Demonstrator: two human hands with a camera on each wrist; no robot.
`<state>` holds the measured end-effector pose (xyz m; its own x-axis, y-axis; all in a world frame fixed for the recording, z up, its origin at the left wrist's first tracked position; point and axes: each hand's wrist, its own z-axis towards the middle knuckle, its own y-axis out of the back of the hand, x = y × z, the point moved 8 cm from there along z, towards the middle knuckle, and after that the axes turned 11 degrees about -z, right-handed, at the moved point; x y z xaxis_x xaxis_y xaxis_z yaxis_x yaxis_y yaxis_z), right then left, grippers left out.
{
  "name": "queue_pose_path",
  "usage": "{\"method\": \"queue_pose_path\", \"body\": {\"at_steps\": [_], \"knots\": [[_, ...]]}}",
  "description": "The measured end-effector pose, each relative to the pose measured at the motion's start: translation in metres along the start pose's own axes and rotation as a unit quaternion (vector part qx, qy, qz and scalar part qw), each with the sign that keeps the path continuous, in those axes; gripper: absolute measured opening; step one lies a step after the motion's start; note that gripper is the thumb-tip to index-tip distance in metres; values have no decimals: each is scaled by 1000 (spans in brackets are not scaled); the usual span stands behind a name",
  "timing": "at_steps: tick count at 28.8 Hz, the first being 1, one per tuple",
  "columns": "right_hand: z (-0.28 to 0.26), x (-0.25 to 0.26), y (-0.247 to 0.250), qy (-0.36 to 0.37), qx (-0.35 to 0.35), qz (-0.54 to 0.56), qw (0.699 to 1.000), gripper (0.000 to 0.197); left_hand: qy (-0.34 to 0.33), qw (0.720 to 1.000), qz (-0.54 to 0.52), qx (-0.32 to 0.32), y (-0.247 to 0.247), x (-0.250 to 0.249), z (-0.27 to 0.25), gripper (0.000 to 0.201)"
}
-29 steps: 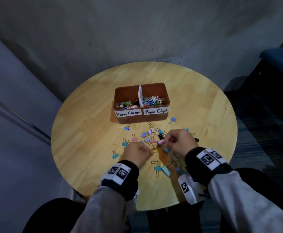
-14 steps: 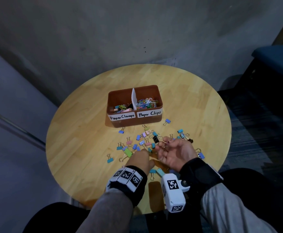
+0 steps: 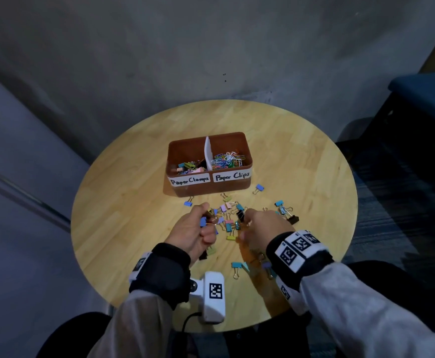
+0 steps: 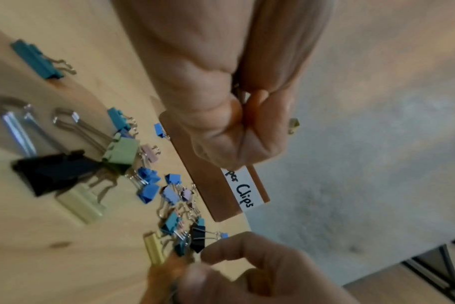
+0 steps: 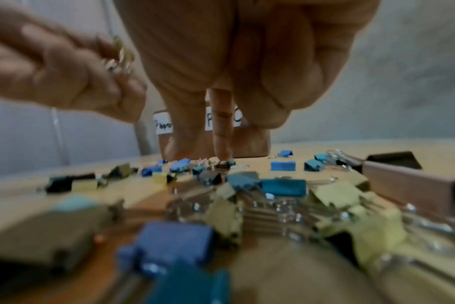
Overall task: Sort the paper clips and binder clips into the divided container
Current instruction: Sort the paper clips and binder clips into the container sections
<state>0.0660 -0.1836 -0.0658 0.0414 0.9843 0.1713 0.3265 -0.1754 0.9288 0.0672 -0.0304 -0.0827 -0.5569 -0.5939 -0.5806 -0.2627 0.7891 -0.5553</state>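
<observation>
On the round worktop (image 3: 133, 202), loose binder clips (image 3: 228, 223) lie scattered before the brown container (image 3: 208, 186). The left hand (image 3: 194, 233) is curled around several clips, mostly hidden inside it. The right hand (image 3: 260, 228) pinches at the pile; its catch is too blurred to make out.

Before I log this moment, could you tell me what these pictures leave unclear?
- Left hand: its curled fingers hide how many binder clips it grips, head and left wrist views.
- Right hand: its back hides the fingertips in the head view; whether they hold a clip is unclear.
- Right wrist view: nearest clips blurred.
</observation>
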Motion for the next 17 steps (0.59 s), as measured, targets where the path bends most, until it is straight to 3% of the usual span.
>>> {"method": "queue_pose_path", "body": {"at_steps": [4,8,14,17], "knots": [[0,18,-1,30,11,-92,995,29,54,996,-57,30,0,8,-5,37],[4,18,-7,-11,54,-47,997,25,40,999,-24,-13,9,6,-1,34],[9,17,-9,-12,90,-62,994,37,-57,979,190,-41,-4,-43,12,31],[6,20,-7,3,56,-86,995,38,-120,972,184,-81,-16,-101,30,31]]}}
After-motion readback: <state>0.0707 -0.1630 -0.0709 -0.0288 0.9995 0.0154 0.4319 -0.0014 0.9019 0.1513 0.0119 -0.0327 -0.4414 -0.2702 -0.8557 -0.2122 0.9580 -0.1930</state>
